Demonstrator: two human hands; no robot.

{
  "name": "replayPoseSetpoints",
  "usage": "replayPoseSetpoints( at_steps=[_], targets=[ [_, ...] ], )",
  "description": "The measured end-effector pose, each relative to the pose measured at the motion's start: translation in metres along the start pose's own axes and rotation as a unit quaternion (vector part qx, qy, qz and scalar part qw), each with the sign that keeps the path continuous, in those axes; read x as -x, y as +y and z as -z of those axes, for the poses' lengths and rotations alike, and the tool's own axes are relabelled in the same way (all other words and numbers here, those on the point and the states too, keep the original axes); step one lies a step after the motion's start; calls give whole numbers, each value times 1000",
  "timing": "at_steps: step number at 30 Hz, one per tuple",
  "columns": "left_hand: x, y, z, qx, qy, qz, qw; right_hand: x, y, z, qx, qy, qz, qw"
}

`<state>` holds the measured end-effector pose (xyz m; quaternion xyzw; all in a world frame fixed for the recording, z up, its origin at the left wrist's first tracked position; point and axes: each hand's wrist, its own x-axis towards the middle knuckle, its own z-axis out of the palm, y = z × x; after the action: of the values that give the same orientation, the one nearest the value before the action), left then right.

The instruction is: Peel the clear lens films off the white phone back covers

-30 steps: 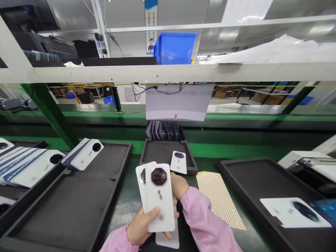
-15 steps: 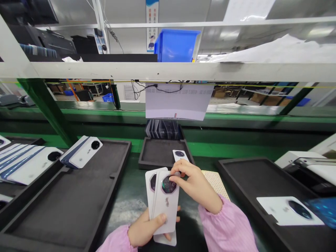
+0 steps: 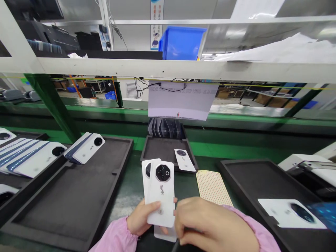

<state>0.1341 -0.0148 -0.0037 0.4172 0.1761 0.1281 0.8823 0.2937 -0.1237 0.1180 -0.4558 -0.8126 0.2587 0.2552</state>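
White rounded-rectangle phone back panels [image 3: 166,198]: fanned in your left hand [image 3: 139,219], camera end away from you, thumb pressed on the lower front, fingers wrapped behind. Likely risk: slip or scuffing, since faces overlap and one thumb pinch carries the fan. Your right hand [image 3: 212,220], just beside their lower right edge, could knock them loose. It's curled part-closed; can't tell if it has hold of anything.

Front panel: smooth white face, glossy black octagonal camera window [image 3: 163,172], dark vertical lettering [image 3: 161,190] under it. No damage I can see.

Ahead of your hands: small black rectangular tray [image 3: 160,145], loose white panel [image 3: 185,160] lying across its near right corner; a bump could tip it off. Ahead of your right hand: pale yellow sheet with red dots [image 3: 212,187]. Left of your left hand: large black rectangular tray [image 3: 65,203].
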Motion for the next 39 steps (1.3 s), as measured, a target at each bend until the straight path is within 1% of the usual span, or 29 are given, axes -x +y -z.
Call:
replayPoseSetpoints(
  at_steps=[1,2,5,9,12,14,17,19,24,27,35,39],
  targets=[
    [1,1,-1,1,-11,0,1000,4,-1,4,-23,-1,10,1000],
    [1,2,-2,1,-22,2,1000,7,-1,8,-32,15,7,999],
    [2,3,-3,2,-32,9,999,15,9,17,-8,118,-47,992],
    [1,0,-2,15,-36,13,999,19,25,19,23,248,-136,959],
    [1,-1,0,19,-36,19,999,18,33,18,37,331,-178,926],
    [1,-2,0,17,-38,26,999,15,37,17,37,371,-190,908],
    [0,-1,0,14,-43,32,998,10,42,15,16,401,-201,893],
    [0,-1,-1,12,-44,35,998,6,44,14,-7,400,-205,893],
    [0,-3,0,11,-44,44,998,-7,48,9,-33,334,-200,920],
    [0,-6,2,11,-42,42,998,-12,49,5,-30,313,-201,928],
    [0,-9,2,-2,-50,44,998,-18,53,2,-12,300,-192,934],
    [1,-8,1,-6,-51,42,998,-19,55,-1,26,294,-195,935]
  ],
)
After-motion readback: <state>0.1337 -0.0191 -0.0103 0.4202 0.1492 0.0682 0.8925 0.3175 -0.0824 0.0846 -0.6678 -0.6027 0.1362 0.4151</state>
